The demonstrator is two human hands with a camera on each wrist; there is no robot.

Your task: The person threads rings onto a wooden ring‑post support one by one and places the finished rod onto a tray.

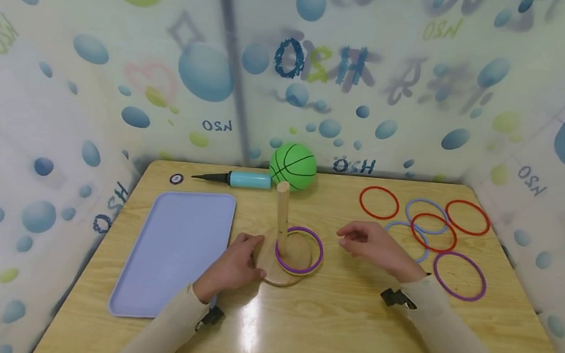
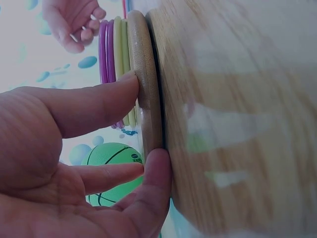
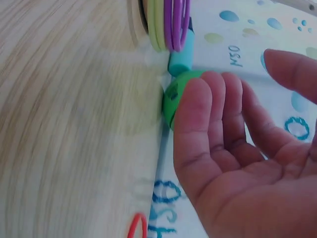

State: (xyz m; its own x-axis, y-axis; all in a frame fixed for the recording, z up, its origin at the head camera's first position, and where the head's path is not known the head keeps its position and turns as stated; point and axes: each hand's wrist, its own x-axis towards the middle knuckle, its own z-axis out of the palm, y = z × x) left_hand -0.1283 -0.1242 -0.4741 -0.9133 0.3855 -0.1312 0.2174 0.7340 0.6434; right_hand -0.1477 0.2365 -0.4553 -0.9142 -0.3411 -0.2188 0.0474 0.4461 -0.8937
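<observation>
A round wooden base (image 1: 266, 267) with an upright peg (image 1: 282, 210) stands mid-table. Stacked round the peg are purple rings (image 2: 106, 49), with yellow rings (image 2: 121, 54) beneath them. My left hand (image 1: 234, 267) grips the base's left edge, thumb on its upper rim and fingers along its side. Over the table to the right of the stack, my right hand (image 1: 377, 249) holds nothing, its fingers loosely bent. Beyond that hand lie loose rings: several red ones, such as a red ring (image 1: 380, 187), two blue rings, and a purple ring (image 1: 485, 285).
A pale blue tray (image 1: 180, 251) lies left of the base, close to my left forearm. At the back are a green ball (image 1: 293, 166), a blue hand pump (image 1: 251, 180) and a small dark disc (image 1: 176, 179). Patterned curtain walls (image 1: 317, 123) border the table.
</observation>
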